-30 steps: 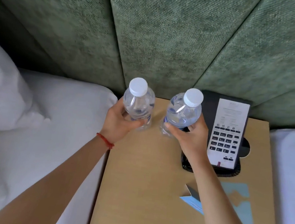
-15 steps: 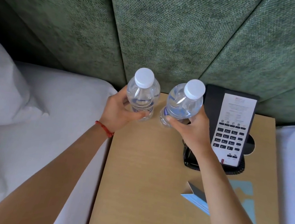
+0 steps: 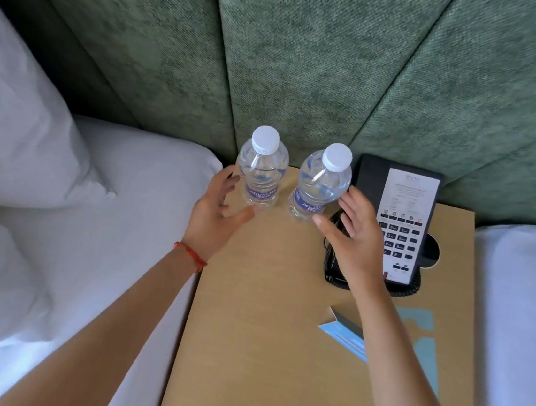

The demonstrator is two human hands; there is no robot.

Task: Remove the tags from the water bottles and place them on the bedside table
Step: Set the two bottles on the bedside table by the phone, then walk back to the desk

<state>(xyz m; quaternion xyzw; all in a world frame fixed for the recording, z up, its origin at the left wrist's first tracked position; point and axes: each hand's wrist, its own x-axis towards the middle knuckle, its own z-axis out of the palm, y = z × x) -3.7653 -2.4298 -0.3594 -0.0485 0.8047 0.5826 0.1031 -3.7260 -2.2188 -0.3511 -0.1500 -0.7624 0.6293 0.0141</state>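
Note:
Two clear water bottles with white caps and blue labels stand upright at the back of the wooden bedside table (image 3: pixel 259 352). The left bottle (image 3: pixel 261 172) and the right bottle (image 3: pixel 322 185) are a small gap apart. My left hand (image 3: pixel 216 217) is spread open just left of and in front of the left bottle, not touching it. Just right of the right bottle my right hand (image 3: pixel 353 236) is open too, fingers relaxed, over the phone's left side. Light blue paper tags (image 3: pixel 343 336) lie on the table at the front right, partly hidden by my right forearm.
A black desk phone (image 3: pixel 401 224) with a white keypad card sits at the table's back right. Green padded wall panels (image 3: pixel 308 74) rise behind. A white bed and pillows (image 3: pixel 31 159) lie to the left, another white bed (image 3: pixel 519 331) to the right.
Both hands have let go of the bottles and drawn back a little with fingers spread. The bottles now stand free on the table.

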